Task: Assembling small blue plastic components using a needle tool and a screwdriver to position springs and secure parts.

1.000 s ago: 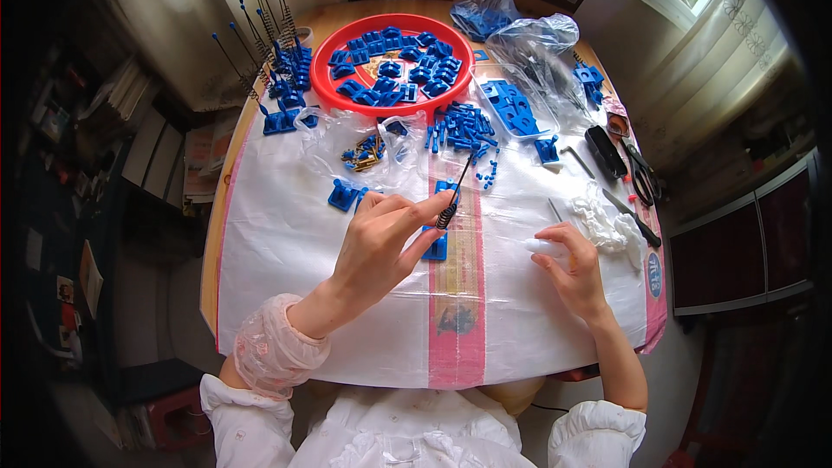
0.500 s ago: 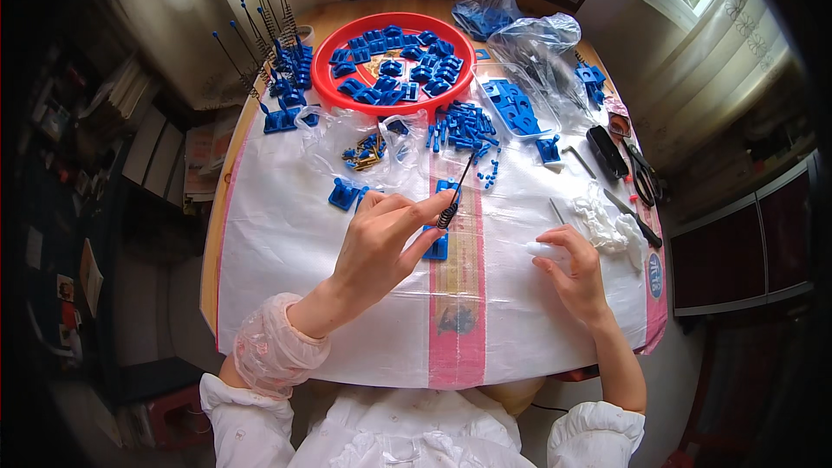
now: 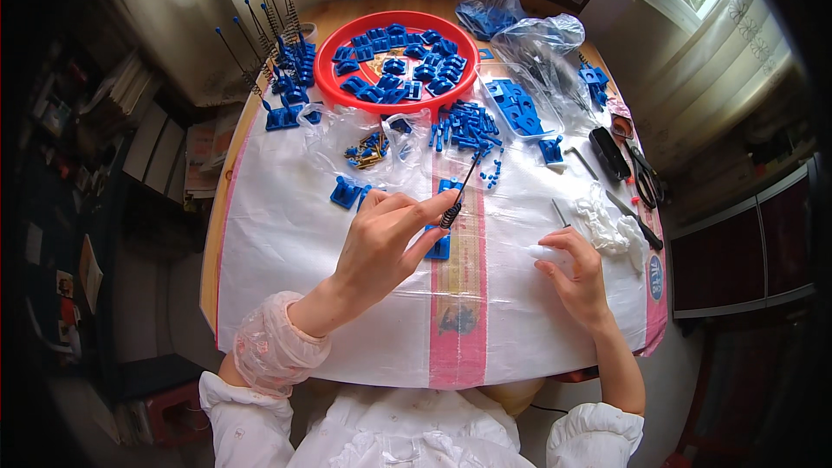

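Observation:
My left hand [image 3: 381, 238] is closed, pinching a black coil spring [image 3: 450, 215] with a thin dark rod [image 3: 469, 175] running up through it. Just beneath those fingertips lies a blue plastic base [image 3: 438, 244] on the white sheet, with another blue piece behind it partly covered by the hand. To the right, my right hand [image 3: 574, 273] curls its fingers round a small white, translucent bottle [image 3: 546, 252]; most of its body is hidden in the palm. Two blue plastic pieces [image 3: 345, 193] sit beyond my left hand.
A red round tray [image 3: 324, 91] of blue parts stands at the back, beside upright rods with springs [image 3: 276, 35]. Nearer are loose blue pegs [image 3: 468, 126], a plastic bag of brass-coloured pieces [image 3: 368, 151] and a clear box [image 3: 520, 113]. Scissors [image 3: 642, 175], a knife [image 3: 635, 219] and crumpled white tissue [image 3: 609, 227] lie right.
Both hands keep their places and holds. The whole view has shifted very slightly; nothing else visibly differs.

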A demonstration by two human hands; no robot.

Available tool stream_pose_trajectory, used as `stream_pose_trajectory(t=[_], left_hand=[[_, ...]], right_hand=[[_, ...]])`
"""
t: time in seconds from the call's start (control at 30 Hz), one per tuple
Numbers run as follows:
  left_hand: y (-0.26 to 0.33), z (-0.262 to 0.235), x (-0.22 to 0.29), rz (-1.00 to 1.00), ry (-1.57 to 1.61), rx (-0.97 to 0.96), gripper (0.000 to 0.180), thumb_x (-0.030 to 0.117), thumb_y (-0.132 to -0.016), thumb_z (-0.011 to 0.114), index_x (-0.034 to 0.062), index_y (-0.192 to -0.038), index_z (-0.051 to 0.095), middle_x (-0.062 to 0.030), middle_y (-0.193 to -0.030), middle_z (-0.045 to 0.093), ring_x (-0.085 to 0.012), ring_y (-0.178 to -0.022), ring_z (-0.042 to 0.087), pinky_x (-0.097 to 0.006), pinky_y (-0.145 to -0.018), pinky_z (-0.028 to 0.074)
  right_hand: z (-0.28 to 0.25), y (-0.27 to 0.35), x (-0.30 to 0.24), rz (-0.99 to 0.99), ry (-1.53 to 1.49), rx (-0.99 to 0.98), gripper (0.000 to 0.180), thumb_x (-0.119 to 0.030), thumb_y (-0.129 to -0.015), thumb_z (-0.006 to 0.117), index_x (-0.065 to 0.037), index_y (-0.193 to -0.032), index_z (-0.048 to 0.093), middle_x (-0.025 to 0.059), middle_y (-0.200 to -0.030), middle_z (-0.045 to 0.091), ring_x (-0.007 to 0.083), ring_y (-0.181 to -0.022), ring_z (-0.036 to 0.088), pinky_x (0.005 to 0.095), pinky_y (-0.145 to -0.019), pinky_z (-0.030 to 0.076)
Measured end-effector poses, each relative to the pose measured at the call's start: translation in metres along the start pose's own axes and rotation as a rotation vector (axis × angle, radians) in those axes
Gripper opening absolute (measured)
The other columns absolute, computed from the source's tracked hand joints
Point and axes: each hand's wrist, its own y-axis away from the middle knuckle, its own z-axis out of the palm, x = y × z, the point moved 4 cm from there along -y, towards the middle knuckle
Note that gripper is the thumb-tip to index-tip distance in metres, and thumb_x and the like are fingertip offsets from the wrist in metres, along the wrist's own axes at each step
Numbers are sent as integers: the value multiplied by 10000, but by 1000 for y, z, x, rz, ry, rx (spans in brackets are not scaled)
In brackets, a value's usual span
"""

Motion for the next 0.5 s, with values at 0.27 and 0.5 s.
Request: stream_pose_trajectory(t=[0.27, 0.5], left_hand=[[-1, 0, 1, 1, 9, -3, 634, 78, -817, 860, 175, -1397, 623, 26, -896, 775, -156, -771, 610, -335, -800, 395], [0, 0, 0, 8, 6, 6, 630, 81, -812, 861, 174, -1390, 627, 27, -899, 775, -155, -792, 628, -335, -797, 400]], right_hand=[[0, 1, 0, 0, -10, 10, 295, 39, -786, 805, -4, -1052, 685, 124, -1023, 695, 272, -995, 699, 341, -877, 534], [-2, 1, -11, -39, 53, 26, 319, 52, -761, 822, -15, -1043, 690, 112, -1012, 694, 265, -966, 698, 344, -846, 538]])
